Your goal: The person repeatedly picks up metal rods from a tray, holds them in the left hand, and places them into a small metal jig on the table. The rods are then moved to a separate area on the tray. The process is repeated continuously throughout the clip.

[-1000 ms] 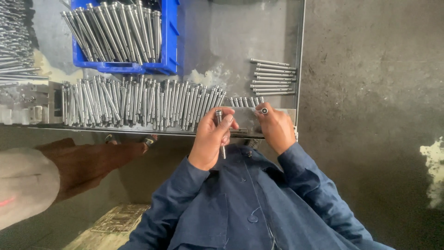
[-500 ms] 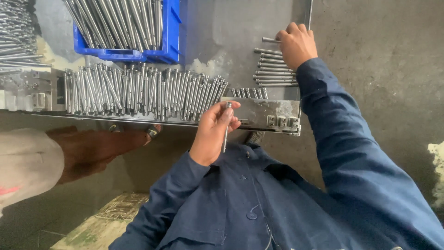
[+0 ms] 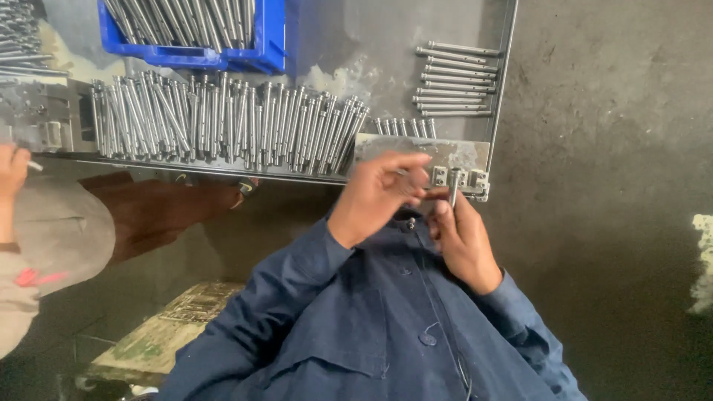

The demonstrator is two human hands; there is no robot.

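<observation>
Head view looks down on a person in a dark blue jacket (image 3: 371,327) seated at the edge of a metal tray table (image 3: 505,89). The left hand (image 3: 375,197) and the right hand (image 3: 460,238) meet just below the tray's front edge. The right hand's fingers are curled around a short metal pin (image 3: 452,187), which stands upright above the thumb and forefinger. The left hand's fingers are bent and pinched together at the pin's side; whether they grip anything of their own cannot be told.

Just behind the pin, a small metal fixture block (image 3: 460,180) sits at the tray's front right corner on a worn steel plate (image 3: 416,152). A long row of metal rods (image 3: 223,122) lies side by side across the tray, touching one another, with a shorter row of small pins (image 3: 405,126) just beside its right end. A stack of about 8 rods (image 3: 453,82) lies crosswise near the tray's right rim, apart from the long row. A blue plastic crate (image 3: 260,41) filled with more rods stands at the back.

At the left edge, another person's hand (image 3: 11,171) and light sleeve (image 3: 52,230) show, well apart from the wearer's hands.
</observation>
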